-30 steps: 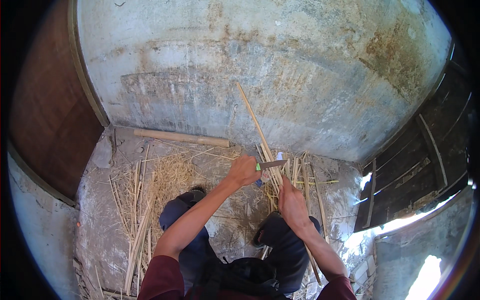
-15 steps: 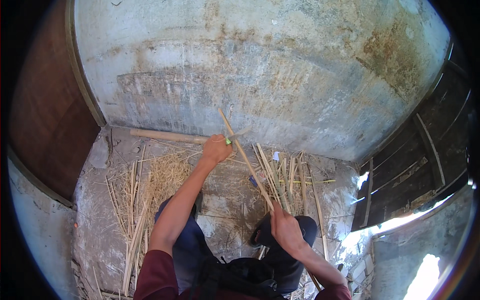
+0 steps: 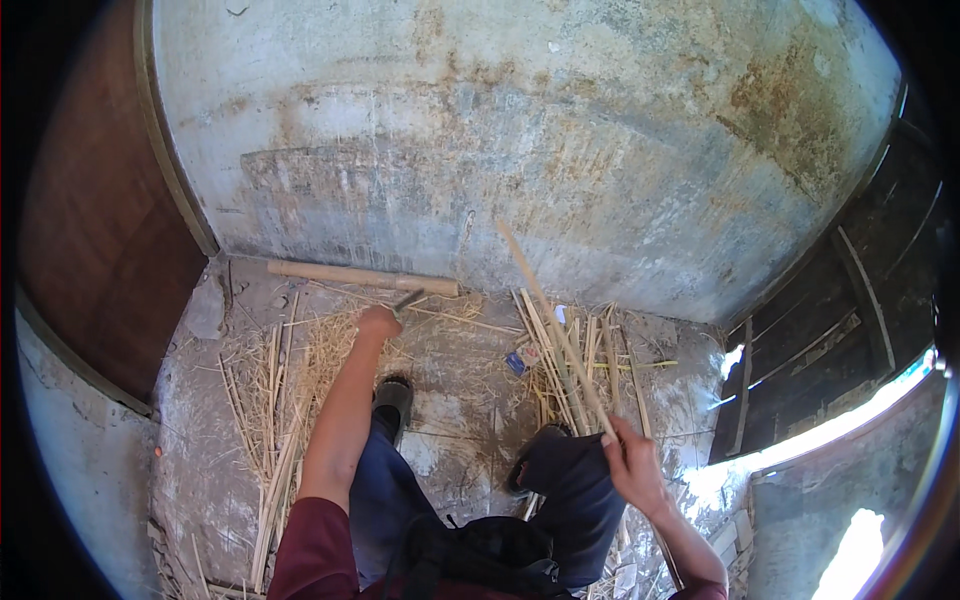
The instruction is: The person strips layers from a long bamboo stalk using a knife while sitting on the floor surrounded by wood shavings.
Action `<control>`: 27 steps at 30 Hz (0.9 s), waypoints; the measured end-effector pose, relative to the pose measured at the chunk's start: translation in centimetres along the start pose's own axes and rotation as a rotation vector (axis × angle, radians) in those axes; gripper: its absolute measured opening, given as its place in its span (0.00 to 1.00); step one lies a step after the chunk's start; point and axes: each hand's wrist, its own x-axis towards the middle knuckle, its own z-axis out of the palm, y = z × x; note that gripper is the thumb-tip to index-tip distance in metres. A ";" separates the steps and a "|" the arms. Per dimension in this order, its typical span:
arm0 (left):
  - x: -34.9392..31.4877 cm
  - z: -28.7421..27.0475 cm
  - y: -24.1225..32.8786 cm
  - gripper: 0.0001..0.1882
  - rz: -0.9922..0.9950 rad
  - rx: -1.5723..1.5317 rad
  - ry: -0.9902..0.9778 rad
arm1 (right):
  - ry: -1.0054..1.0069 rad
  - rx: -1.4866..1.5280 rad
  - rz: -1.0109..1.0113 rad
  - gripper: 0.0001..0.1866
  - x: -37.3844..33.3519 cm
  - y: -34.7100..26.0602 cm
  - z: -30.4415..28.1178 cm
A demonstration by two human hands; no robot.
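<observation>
My left hand [image 3: 379, 322] is closed around the handle of a knife [image 3: 408, 299], its short blade pointing up and to the right over the floor. The fist hides the handle. My right hand [image 3: 636, 467] grips the lower end of a long, pale bamboo strip [image 3: 545, 303], beside my right knee. From there the strip slants up and to the left, its far end in front of the wall. Knife and strip are well apart. Beneath the strip lies a bundle of split bamboo pieces [image 3: 573, 385].
A thick bamboo pole [image 3: 362, 276] lies along the wall's foot. Shavings [image 3: 335, 345] and long strips [image 3: 272, 490] cover the floor at left. A small blue packet [image 3: 515, 363] sits by the bundle. A brown door [image 3: 100, 210] stands left, dark boards [image 3: 810, 320] right.
The knife has left the strip; my left hand has moved left and down with it. My right hand has shifted right and down, carrying the strip rightward.
</observation>
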 end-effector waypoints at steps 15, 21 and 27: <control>-13.3 -10.0 15.4 0.17 0.463 -1.689 -0.376 | 0.538 -0.194 -0.622 0.20 17.4 -4.5 -1.3; -14.0 -7.3 17.5 0.18 0.636 -1.396 -0.065 | 0.288 0.370 -0.460 0.17 22.2 -6.9 4.6; -15.5 -7.8 18.9 0.35 0.863 -1.247 0.128 | 0.075 0.959 -0.414 0.12 22.5 -4.9 10.8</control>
